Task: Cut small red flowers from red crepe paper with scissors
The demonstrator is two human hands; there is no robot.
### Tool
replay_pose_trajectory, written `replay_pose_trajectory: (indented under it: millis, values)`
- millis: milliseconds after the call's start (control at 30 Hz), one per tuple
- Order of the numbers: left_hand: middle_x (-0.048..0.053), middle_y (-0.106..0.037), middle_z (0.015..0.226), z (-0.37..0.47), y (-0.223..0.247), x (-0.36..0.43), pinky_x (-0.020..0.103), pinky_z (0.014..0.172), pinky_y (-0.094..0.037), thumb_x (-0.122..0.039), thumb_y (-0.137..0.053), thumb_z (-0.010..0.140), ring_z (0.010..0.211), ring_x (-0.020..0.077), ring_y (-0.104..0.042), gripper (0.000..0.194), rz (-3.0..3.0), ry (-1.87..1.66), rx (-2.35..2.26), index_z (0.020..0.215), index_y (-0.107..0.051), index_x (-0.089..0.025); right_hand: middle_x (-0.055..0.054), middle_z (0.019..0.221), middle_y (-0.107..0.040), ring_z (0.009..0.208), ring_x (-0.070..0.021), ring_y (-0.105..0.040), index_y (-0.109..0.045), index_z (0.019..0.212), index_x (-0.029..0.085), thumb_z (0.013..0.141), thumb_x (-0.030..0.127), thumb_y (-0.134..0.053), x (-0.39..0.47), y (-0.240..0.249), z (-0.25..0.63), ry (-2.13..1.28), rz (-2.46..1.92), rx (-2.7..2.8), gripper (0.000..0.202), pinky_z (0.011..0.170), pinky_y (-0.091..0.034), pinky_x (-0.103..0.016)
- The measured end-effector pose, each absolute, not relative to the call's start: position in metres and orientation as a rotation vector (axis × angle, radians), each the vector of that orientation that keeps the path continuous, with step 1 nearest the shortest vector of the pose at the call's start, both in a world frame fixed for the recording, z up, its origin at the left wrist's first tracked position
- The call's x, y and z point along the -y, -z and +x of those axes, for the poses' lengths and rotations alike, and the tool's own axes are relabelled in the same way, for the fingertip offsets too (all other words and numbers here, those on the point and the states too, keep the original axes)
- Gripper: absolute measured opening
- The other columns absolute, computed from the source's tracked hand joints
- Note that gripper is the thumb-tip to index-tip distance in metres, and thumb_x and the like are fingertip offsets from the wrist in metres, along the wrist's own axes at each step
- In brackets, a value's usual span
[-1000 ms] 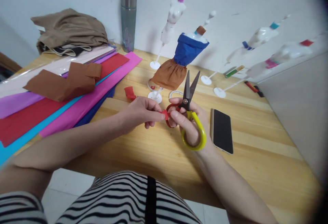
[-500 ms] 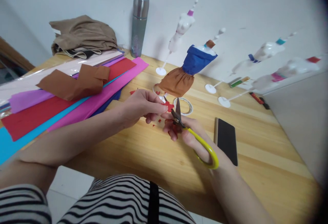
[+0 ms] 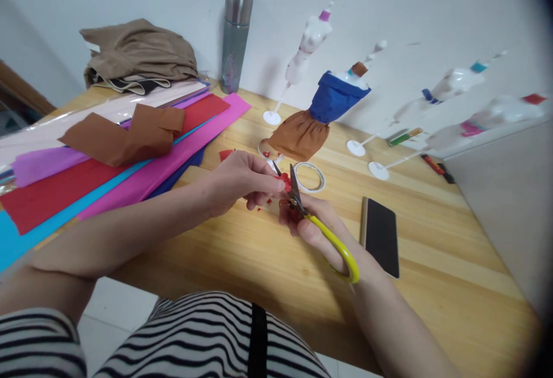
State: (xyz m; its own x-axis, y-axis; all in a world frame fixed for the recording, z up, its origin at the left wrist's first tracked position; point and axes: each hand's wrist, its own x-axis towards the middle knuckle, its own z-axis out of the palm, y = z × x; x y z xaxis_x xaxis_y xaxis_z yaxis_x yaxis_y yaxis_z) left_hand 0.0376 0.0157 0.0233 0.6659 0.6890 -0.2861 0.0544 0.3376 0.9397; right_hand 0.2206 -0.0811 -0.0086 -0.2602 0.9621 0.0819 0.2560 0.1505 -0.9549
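Between thumb and fingers, my left hand (image 3: 248,179) pinches a small red paper flower (image 3: 286,181). My right hand (image 3: 313,216) is closed round yellow-handled scissors (image 3: 330,237), its thumb through one loop. The dark blades stand apart, one on either side of the red piece. Small red scraps (image 3: 268,201) lie on the table below the hands. Just beyond them is a roll of white tape (image 3: 309,177). A small mannequin wearing a blue top (image 3: 337,98) and a gathered brown skirt (image 3: 300,133) stands behind.
Coloured paper sheets (image 3: 173,153) and a brown piece (image 3: 121,139) cover the left side, with folded cloth (image 3: 138,55) behind. A flask (image 3: 236,38) stands by the wall. Several white mannequins (image 3: 313,35) line the back. A phone (image 3: 381,237) lies right of my hands.
The scissors have shifted slightly left, and their blades now reach around the red piece. My left hand keeps its pinch. The view has tilted a little.
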Motion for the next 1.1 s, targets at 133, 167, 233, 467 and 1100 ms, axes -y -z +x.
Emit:
replay_pose_trajectory:
  millis: [133,167,233,467,1100]
  values:
    - [-0.003,-0.054,0.041,0.0374,-0.0222,-0.0159,0.015,0.037,-0.034,-0.014,-0.066,0.069,0.035,0.0039,-0.044,0.021,1.162,-0.477,-0.738,0.049,-0.061,-0.013,-0.001,0.069,-0.055,0.056,-0.0148,-0.040,-0.073,0.102,0.024,0.088,0.076,-0.056,0.0811,0.0089,0.2187,-1.116,-1.223,1.619,0.057,0.051,-0.031,-0.031]
    - [-0.003,-0.054,0.041,0.0372,-0.0216,-0.0159,0.015,0.037,-0.034,-0.014,-0.066,0.069,0.035,0.0039,-0.044,0.020,1.160,-0.476,-0.736,0.049,-0.061,-0.013,-0.001,0.069,-0.055,0.056,-0.0149,-0.040,-0.073,0.104,0.024,0.087,0.078,-0.055,0.0813,0.0081,0.2181,-1.114,-1.242,1.616,0.059,0.052,-0.032,-0.031]
    - [-0.002,-0.055,0.041,0.0369,-0.0204,-0.0159,0.015,0.037,-0.034,-0.015,-0.066,0.069,0.036,0.0040,-0.045,0.020,1.156,-0.475,-0.736,0.050,-0.061,-0.013,-0.001,0.070,-0.053,0.058,-0.0153,-0.040,-0.071,0.104,0.022,0.085,0.081,-0.053,0.0814,0.0060,0.2177,-1.136,-1.279,1.643,0.064,0.054,-0.032,-0.031]
    - [-0.002,-0.055,0.041,0.0381,-0.0213,-0.0147,0.014,0.037,-0.034,-0.013,-0.065,0.071,0.036,0.0041,-0.045,0.020,1.142,-0.465,-0.771,0.051,-0.062,-0.012,-0.001,0.074,-0.051,0.060,-0.0159,-0.039,-0.068,0.112,0.022,0.085,0.083,-0.051,0.0803,0.0022,0.2201,-1.200,-1.310,1.686,0.069,0.057,-0.033,-0.032]
    - [-0.002,-0.054,0.041,0.0369,-0.0193,-0.0147,0.015,0.038,-0.033,-0.019,-0.068,0.068,0.035,0.0038,-0.044,0.018,1.132,-0.490,-0.746,0.053,-0.064,-0.011,-0.001,0.074,-0.053,0.059,-0.0155,-0.040,-0.067,0.118,0.020,0.088,0.079,-0.051,0.0796,0.0072,0.2237,-1.225,-1.261,1.690,0.068,0.056,-0.033,-0.032]
